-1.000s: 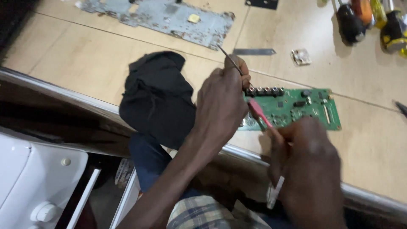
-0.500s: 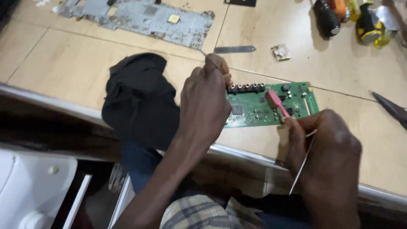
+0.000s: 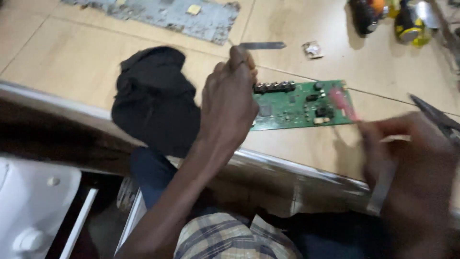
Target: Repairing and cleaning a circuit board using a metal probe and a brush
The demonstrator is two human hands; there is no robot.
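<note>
A green circuit board (image 3: 299, 105) lies flat on the wooden table near its front edge. My left hand (image 3: 230, 105) hovers over the board's left end with the fingertips pinched together; a thin wire seen in them earlier is hard to make out now. My right hand (image 3: 412, 163) is blurred at the right, past the board's right end. It grips a pink-handled tool (image 3: 342, 103) whose pink part lies over the board's right end. A pale cord (image 3: 381, 192) hangs down from that hand.
A black cloth (image 3: 153, 96) lies left of the board. A grey metal plate (image 3: 163, 14), a metal strip (image 3: 262, 45) and a foil scrap (image 3: 312, 49) sit farther back. Bottles (image 3: 407, 24) stand at top right, dark pliers (image 3: 436, 115) at right. The table's metal edge (image 3: 287, 165) runs in front.
My right hand has swung out to the right and blurred, carrying the pink tool from the board's middle towards its right end. The left hand stays over the board's left end.
</note>
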